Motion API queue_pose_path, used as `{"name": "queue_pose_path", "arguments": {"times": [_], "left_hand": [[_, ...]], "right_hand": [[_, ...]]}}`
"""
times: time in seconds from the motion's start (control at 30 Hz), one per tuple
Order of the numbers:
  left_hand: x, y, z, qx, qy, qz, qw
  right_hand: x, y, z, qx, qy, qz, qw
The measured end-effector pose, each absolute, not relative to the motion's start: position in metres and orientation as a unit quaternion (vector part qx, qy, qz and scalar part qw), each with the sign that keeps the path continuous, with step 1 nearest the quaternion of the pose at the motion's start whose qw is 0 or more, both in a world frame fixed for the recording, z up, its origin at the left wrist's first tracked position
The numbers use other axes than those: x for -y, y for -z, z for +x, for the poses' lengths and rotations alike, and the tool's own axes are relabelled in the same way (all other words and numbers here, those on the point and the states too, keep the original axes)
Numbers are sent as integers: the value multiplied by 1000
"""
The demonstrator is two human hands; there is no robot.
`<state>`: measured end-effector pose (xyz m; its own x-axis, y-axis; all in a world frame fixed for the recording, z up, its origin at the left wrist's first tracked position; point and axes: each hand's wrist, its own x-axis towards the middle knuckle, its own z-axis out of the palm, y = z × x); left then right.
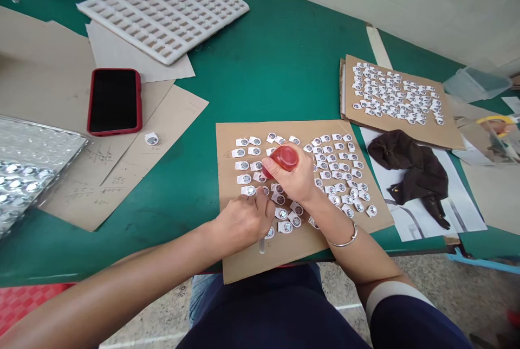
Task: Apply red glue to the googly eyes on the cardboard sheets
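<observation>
A brown cardboard sheet on the green table bears several rows of small white pieces with round silvery centres. My right hand is wrapped round a red rounded bottle or bulb above the middle of the sheet. Just to its lower left, my left hand is closed low over the pieces. A thin clear strip sticks out beneath that hand, on the side toward my body. The fingertips of both hands are close together, and the tip of the red item is hidden.
Farther right lie a second cardboard stack with similar pieces, dark cloth, a clear container and yellow-handled scissors. At left are a red-cased phone, a single piece, a bubbled plastic pack and a white grid tray.
</observation>
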<state>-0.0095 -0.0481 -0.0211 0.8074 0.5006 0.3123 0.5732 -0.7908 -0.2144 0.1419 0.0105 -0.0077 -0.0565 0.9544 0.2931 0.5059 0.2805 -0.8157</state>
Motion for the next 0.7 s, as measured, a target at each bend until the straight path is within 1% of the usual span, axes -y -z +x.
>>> {"name": "queue_pose_path", "arguments": {"times": [0.7], "left_hand": [[48, 21, -10, 273, 102, -946, 141]], "right_hand": [[-13, 13, 141, 669, -239, -554, 433]]}}
